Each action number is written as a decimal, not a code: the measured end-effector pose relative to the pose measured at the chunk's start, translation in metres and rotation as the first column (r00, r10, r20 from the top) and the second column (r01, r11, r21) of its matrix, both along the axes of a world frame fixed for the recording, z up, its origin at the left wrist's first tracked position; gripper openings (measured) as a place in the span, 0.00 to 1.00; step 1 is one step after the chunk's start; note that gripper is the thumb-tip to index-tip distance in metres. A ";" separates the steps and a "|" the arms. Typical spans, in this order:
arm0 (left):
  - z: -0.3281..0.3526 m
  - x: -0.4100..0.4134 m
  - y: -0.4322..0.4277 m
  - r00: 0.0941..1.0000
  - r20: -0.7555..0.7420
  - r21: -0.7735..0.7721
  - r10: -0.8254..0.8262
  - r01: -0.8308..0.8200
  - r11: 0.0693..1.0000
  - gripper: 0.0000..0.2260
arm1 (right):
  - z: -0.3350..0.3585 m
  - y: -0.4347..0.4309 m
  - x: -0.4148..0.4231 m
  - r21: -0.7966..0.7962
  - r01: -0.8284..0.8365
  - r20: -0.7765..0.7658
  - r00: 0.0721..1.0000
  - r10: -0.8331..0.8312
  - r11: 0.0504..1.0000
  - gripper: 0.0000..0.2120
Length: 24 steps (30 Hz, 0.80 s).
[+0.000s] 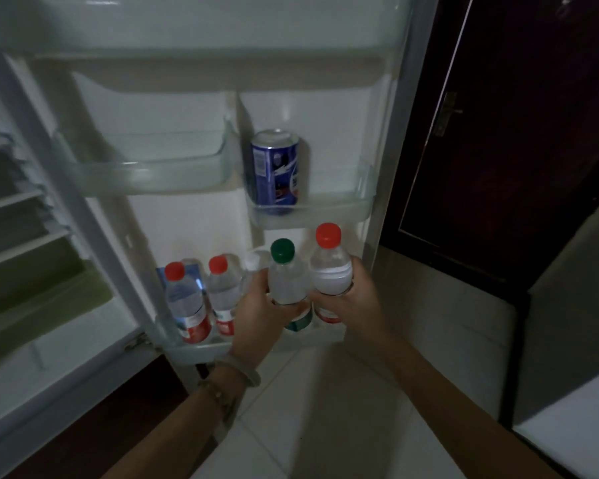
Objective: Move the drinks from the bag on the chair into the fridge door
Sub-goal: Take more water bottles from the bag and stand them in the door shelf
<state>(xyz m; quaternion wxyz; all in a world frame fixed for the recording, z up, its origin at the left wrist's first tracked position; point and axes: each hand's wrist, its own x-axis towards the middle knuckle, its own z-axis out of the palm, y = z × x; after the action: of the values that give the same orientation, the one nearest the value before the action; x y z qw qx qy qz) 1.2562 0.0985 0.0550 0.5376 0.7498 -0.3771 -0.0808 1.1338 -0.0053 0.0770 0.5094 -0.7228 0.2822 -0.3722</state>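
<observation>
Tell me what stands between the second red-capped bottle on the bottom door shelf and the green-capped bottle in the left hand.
In the head view, a white-capped bottle stands between the red-capped bottle and the green-capped bottle, partly hidden by the left hand.
</observation>
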 end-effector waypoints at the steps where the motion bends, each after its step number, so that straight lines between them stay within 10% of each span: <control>1: -0.001 0.006 -0.010 1.000 0.003 0.019 0.011 -0.011 1.000 0.24 | 0.001 -0.007 0.005 0.001 -0.003 -0.008 1.000 0.003 1.000 0.25; 24: -0.058 0.009 -0.076 0.973 0.121 0.249 0.196 -0.221 0.943 0.25 | -0.079 -0.089 0.045 0.058 -0.076 -0.305 0.948 0.090 0.995 0.33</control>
<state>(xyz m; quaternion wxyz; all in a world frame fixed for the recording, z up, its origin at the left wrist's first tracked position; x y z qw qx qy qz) 1.2652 0.0229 -0.0031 0.4213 0.8527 -0.3068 -0.0366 1.1788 -0.0941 -0.0022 0.4906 -0.7715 0.3356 -0.2269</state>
